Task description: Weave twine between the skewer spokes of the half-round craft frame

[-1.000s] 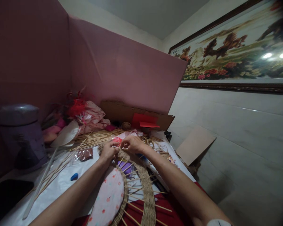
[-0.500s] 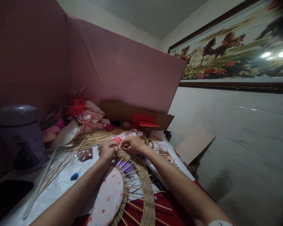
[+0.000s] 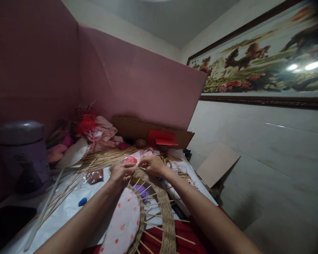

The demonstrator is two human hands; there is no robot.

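Observation:
A round woven piece (image 3: 166, 211) stands tilted in front of me. It has a wide band of twisted straw-coloured cord, thin wooden spokes and an inner disc of pale printed cloth (image 3: 123, 218). My left hand (image 3: 123, 173) is closed on the far left part of the corded band, its fingers curled over the edge. Just right of it, my right hand (image 3: 154, 165) pinches at the top of the band with thumb and fingers together. Whatever lies between those fingertips is too small to make out. Spoke ends stick out past the band on the right.
Loose thin sticks (image 3: 100, 158) lie across the back of the white-covered table. A purple lidded container (image 3: 22, 158), a white fan-shaped piece on a stick (image 3: 72, 153) and a blue lump (image 3: 82, 201) are on the left. Cardboard (image 3: 127, 126) leans behind; a tiled wall borders the right.
My right hand has shifted slightly right and turned at the band's top. My left hand keeps its hold. The view has moved a little, and the woven piece sits slightly lower.

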